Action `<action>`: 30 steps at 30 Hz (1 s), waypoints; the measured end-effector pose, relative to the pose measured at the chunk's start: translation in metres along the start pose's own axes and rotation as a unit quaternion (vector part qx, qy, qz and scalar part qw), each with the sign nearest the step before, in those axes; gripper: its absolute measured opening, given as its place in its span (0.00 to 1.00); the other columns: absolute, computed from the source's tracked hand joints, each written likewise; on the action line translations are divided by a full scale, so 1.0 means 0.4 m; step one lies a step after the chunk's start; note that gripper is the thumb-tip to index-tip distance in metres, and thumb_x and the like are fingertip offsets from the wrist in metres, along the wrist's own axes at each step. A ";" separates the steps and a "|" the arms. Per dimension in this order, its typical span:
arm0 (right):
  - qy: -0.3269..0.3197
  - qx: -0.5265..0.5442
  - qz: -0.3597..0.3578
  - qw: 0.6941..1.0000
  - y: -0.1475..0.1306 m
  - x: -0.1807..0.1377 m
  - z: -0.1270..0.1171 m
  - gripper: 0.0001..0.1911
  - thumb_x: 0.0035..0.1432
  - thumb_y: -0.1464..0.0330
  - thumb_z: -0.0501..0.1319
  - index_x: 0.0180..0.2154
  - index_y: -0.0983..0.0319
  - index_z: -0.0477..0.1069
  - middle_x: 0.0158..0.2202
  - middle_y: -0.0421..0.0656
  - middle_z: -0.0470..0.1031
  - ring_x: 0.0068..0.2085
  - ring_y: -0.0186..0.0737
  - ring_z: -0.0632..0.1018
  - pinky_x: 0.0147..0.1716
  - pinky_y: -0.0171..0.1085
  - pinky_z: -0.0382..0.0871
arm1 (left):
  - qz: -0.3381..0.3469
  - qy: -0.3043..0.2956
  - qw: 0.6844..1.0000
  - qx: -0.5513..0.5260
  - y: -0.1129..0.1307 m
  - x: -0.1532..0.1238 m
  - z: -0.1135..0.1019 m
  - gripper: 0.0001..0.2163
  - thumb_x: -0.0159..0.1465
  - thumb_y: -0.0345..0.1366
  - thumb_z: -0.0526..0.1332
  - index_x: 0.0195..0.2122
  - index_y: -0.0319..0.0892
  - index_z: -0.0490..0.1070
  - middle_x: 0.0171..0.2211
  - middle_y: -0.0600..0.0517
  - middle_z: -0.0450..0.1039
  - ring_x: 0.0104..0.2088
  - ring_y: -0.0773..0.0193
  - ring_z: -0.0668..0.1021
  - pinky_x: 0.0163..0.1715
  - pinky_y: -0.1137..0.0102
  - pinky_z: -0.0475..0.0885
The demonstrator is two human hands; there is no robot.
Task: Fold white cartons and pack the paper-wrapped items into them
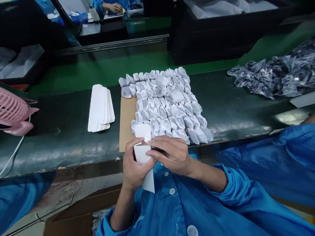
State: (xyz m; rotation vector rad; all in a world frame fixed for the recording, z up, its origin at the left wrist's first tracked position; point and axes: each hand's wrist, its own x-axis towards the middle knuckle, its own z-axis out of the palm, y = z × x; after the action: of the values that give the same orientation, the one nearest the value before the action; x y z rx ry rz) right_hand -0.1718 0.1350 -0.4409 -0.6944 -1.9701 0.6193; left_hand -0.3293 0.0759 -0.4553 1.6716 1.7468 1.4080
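Observation:
My left hand [134, 166] grips a small white cardboard box [143, 155] with its top flap standing open, held just off the near edge of the table. My right hand [170, 153] lies over the box mouth with fingers curled, pressing a dark item into it; that item is mostly hidden. Directly beyond my hands, several white wrapped packets [167, 103] lie in rows on a brown cardboard sheet [125, 123]. A stack of flat white box blanks [100, 107] rests to the left of the sheet.
A pink fan [3, 107] with a white cord sits at the left. A pile of clear bags with dark parts [281, 73] lies at the right. Black bins [216, 27] stand behind. An open carton [73, 228] is below the table. Another person's hands [114, 7] work at the far bench.

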 end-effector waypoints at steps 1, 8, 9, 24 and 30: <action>-0.004 0.023 0.016 1.000 0.001 0.004 -0.005 0.11 0.66 0.63 0.61 0.44 0.61 0.79 0.39 0.47 0.82 0.41 0.41 0.82 0.41 0.39 0.79 | -0.001 -0.004 1.000 -0.004 -0.002 0.001 0.000 0.22 0.55 0.39 0.70 0.50 0.48 0.68 0.45 0.51 0.74 0.45 0.58 0.79 0.43 0.65 0.75; -0.158 0.189 0.061 0.967 0.024 0.058 -0.075 0.08 0.65 0.68 0.62 0.43 0.62 0.78 0.42 0.45 0.79 0.45 0.38 0.79 0.45 0.38 0.74 | 0.024 -0.009 1.000 0.007 -0.015 -0.006 -0.013 0.24 0.54 0.39 0.71 0.51 0.49 0.67 0.46 0.52 0.74 0.44 0.59 0.79 0.43 0.66 0.74; -0.163 0.181 0.056 0.968 0.025 0.058 -0.076 0.09 0.64 0.67 0.62 0.44 0.62 0.78 0.43 0.45 0.79 0.44 0.37 0.78 0.44 0.38 0.74 | 0.025 -0.015 1.000 0.008 -0.015 -0.006 -0.015 0.23 0.54 0.39 0.71 0.51 0.49 0.68 0.45 0.52 0.74 0.44 0.59 0.79 0.43 0.66 0.74; -0.198 0.353 0.314 0.859 0.050 0.090 -0.028 0.15 0.51 0.60 0.72 0.34 0.65 0.75 0.30 0.39 0.75 0.32 0.30 0.73 0.31 0.30 0.66 | -0.003 -0.111 0.987 0.115 -0.015 -0.023 -0.003 0.18 0.57 0.38 0.66 0.47 0.45 0.64 0.39 0.51 0.74 0.34 0.59 0.80 0.31 0.68 0.74; -0.167 0.302 0.285 0.894 0.019 0.068 -0.017 0.08 0.57 0.66 0.68 0.38 0.63 0.79 0.35 0.41 0.78 0.35 0.33 0.76 0.34 0.32 0.68 | 0.024 0.018 0.999 0.037 -0.036 -0.062 0.038 0.40 0.57 0.40 0.70 0.65 0.44 0.48 0.48 0.45 0.70 0.45 0.55 0.80 0.40 0.63 0.78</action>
State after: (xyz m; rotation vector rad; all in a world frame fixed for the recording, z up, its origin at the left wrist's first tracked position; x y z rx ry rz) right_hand -0.1755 0.1600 -0.4266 -0.7965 -1.6974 1.7206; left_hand -0.3191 0.0628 -0.4833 1.7472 1.8114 1.4195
